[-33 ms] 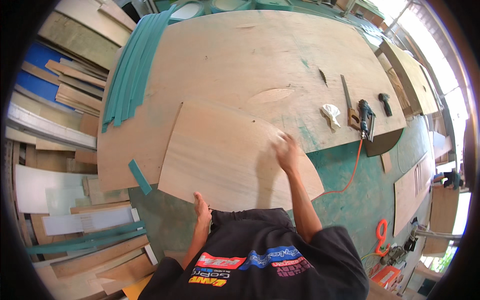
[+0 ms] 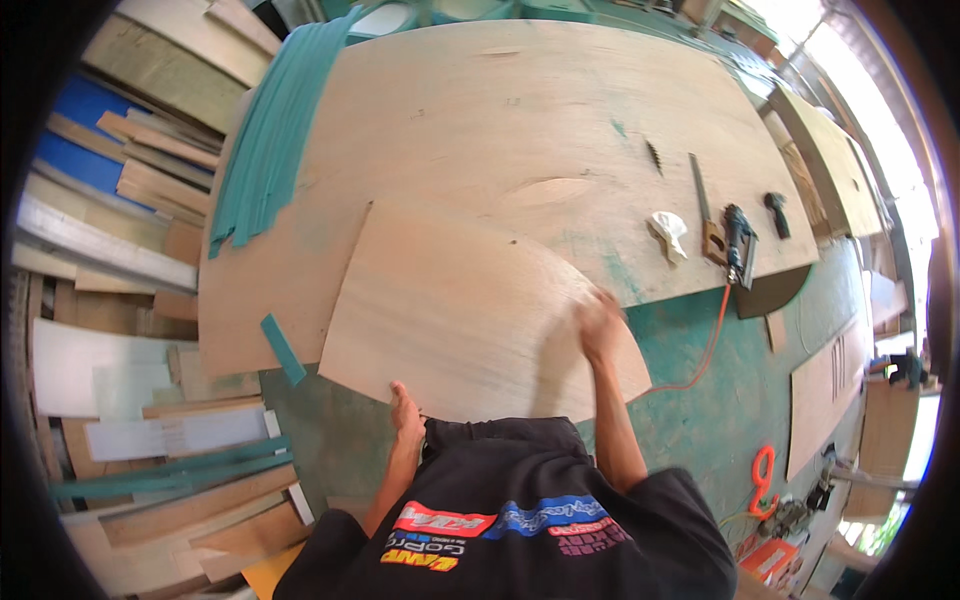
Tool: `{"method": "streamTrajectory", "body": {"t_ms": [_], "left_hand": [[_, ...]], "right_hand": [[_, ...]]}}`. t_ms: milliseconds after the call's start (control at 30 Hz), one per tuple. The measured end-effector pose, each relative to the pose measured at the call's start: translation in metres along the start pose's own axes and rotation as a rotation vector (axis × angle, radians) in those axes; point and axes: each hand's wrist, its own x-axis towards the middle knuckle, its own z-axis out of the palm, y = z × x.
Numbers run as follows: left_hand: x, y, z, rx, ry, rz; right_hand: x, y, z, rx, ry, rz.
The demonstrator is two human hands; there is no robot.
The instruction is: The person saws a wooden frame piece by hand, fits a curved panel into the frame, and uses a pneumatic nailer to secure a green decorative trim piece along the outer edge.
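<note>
A pale plywood panel with a curved right edge lies on the near part of a large wooden tabletop, its near edge at my waist. At that near edge, my left hand grips the panel with the thumb on top; its other fingers are hidden underneath. Over the panel's right side, close to the curved edge, is my right hand. Motion smears its fingers, so whether they hold anything cannot be made out.
Long teal strips lie along the tabletop's left, with a short teal piece nearer me. On the right are a handsaw, an air nailer with an orange hose, a black-handled tool and a crumpled white cloth.
My right hand has moved right and slightly nearer me along the panel's curved edge. My left hand keeps its grip at the near edge. The whole view has shifted slightly.
</note>
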Motion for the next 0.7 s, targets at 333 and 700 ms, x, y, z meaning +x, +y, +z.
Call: {"method": "streamTrajectory", "body": {"t_ms": [333, 700], "left_hand": [[0.003, 0.033, 0.033, 0.114, -0.060, 0.023], [0.005, 0.110, 0.095, 0.932, -0.057, 0.115]], "right_hand": [[-0.156, 0.102, -0.092, 0.806, -0.159, 1.022], [-0.008, 0.093, -0.084, -0.398, -0.236, 0.733]]}}
